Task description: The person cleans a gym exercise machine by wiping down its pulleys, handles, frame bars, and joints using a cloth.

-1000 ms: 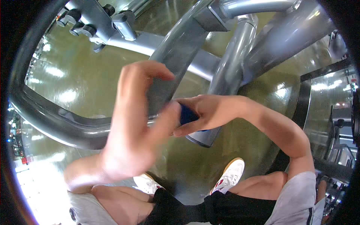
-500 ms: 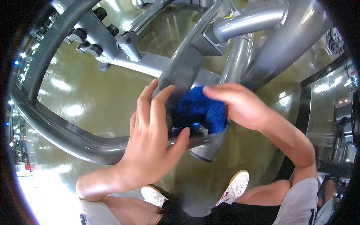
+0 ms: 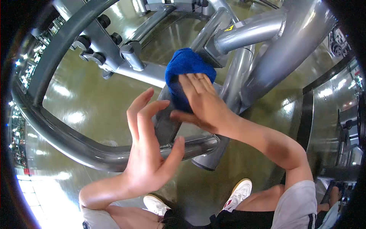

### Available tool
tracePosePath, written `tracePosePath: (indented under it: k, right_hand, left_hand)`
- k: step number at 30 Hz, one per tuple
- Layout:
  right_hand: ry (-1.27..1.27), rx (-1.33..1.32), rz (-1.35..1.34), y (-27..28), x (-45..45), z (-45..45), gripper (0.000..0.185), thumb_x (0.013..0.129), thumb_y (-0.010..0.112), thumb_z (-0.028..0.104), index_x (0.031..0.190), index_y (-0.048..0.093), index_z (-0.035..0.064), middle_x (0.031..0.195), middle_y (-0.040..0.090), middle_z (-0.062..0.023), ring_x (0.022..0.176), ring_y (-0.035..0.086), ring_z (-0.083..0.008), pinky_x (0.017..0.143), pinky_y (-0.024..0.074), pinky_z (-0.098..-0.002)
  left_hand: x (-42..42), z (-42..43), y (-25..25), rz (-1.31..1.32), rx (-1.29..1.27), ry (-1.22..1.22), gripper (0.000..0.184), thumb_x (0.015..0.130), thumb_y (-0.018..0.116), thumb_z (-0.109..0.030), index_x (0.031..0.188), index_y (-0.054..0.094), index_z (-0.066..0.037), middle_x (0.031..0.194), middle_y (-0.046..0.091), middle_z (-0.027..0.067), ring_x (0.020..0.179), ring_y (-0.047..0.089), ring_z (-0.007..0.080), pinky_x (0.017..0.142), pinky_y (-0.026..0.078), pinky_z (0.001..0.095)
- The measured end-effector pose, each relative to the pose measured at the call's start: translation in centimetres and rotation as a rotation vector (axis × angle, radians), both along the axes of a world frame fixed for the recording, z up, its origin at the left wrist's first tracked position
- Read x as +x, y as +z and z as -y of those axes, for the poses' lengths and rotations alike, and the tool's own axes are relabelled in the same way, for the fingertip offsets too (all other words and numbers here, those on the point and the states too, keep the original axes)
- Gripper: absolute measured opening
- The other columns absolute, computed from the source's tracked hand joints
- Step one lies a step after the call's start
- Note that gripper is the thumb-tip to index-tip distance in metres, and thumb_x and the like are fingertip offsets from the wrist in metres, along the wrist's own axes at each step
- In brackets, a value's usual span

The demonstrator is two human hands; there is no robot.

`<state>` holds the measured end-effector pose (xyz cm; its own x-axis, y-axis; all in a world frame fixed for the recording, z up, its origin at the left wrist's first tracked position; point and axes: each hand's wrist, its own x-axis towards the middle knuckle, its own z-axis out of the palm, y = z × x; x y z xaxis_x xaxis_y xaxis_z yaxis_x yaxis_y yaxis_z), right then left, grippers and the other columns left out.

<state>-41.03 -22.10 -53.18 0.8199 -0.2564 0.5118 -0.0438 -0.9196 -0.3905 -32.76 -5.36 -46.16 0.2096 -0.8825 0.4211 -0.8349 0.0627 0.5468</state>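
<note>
A blue cloth (image 3: pixel 188 63) lies over the flat grey metal beam (image 3: pixel 166 124) of a machine frame. My right hand (image 3: pixel 204 99) presses on the cloth, its fingertips tucked under the upper fold and its thumb pointing left over the beam. To the left, my left hand (image 3: pixel 150 145) is raised with its fingers apart and slightly curled, and nothing is in it. It is in front of the curved grey tube (image 3: pixel 95 154); whether it touches the tube I cannot tell.
Thick silver tubes (image 3: pixel 282 57) rise at the upper right. Round black knobs (image 3: pixel 97 57) stick out from an upright at the upper left. My white shoes (image 3: pixel 238 194) stand on the shiny greenish floor (image 3: pixel 206 191). A dark-framed glass panel (image 3: pixel 329 114) is at the right.
My right hand has moved the blue cloth up along the beam, away from my body. My left hand has come off the cloth area and its fingers are spread.
</note>
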Motion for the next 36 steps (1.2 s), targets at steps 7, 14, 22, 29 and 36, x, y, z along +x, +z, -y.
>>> tracePosePath:
  k: [7, 14, 22, 29, 36]
  right_hand:
    - [-0.084, -0.043, 0.105, -2.4, -1.9, -0.6, 0.059, 0.082, 0.063, 0.035, 0.117, 0.043, -0.0079, 0.111, 0.049, -0.0264, 0.106, 0.045, -0.0425, 0.096, 0.0352, -0.0475]
    - [-0.048, 0.053, 0.189, -1.8, -1.8, 0.8, 0.040, 0.078, 0.065, 0.021, 0.104, 0.048, -0.0042, 0.097, 0.049, -0.0214, 0.094, 0.047, -0.0404, 0.084, 0.0398, -0.0448]
    - [-0.001, 0.065, 0.069, -0.7, -0.5, 1.1, 0.050, 0.081, 0.064, 0.019, 0.119, 0.043, -0.0062, 0.114, 0.046, -0.0265, 0.103, 0.044, -0.0439, 0.089, 0.0387, -0.0450]
    - [0.077, 0.067, 0.177, -0.5, 0.0, 2.7, 0.032, 0.081, 0.060, 0.013, 0.108, 0.050, -0.0006, 0.103, 0.051, -0.0231, 0.096, 0.050, -0.0415, 0.084, 0.0425, -0.0443]
    - [-0.150, 0.326, 0.099, -0.9, -1.8, 0.0, 0.026, 0.077, 0.057, 0.005, 0.099, 0.046, -0.0037, 0.090, 0.050, -0.0224, 0.088, 0.048, -0.0436, 0.079, 0.0421, -0.0451]
  left_hand:
    - [-0.5, 0.4, 0.4, 0.019, 0.045, -0.036, 0.056, 0.073, 0.060, -0.001, 0.119, 0.030, 0.010, 0.124, 0.030, 0.0289, 0.124, 0.026, 0.0461, 0.096, 0.032, 0.0495]
    - [-0.7, 0.3, 0.0, 0.070, 0.143, 0.017, 0.059, 0.073, 0.064, -0.011, 0.122, 0.036, 0.005, 0.126, 0.029, 0.0322, 0.115, 0.036, 0.0470, 0.096, 0.032, 0.0507]
    - [-1.3, 0.5, -0.1, 0.163, 0.179, 0.002, 0.059, 0.071, 0.065, -0.011, 0.121, 0.037, 0.003, 0.126, 0.030, 0.0315, 0.114, 0.036, 0.0468, 0.097, 0.031, 0.0517]
    - [-1.4, 0.7, -0.4, 0.154, 0.171, 0.021, 0.058, 0.071, 0.066, -0.013, 0.120, 0.038, 0.002, 0.127, 0.030, 0.0295, 0.118, 0.033, 0.0474, 0.098, 0.028, 0.0545]
    - [-1.6, 0.9, -0.2, 0.185, 0.215, 0.040, 0.059, 0.072, 0.066, -0.015, 0.121, 0.038, 0.002, 0.128, 0.029, 0.0292, 0.121, 0.030, 0.0478, 0.100, 0.024, 0.0554]
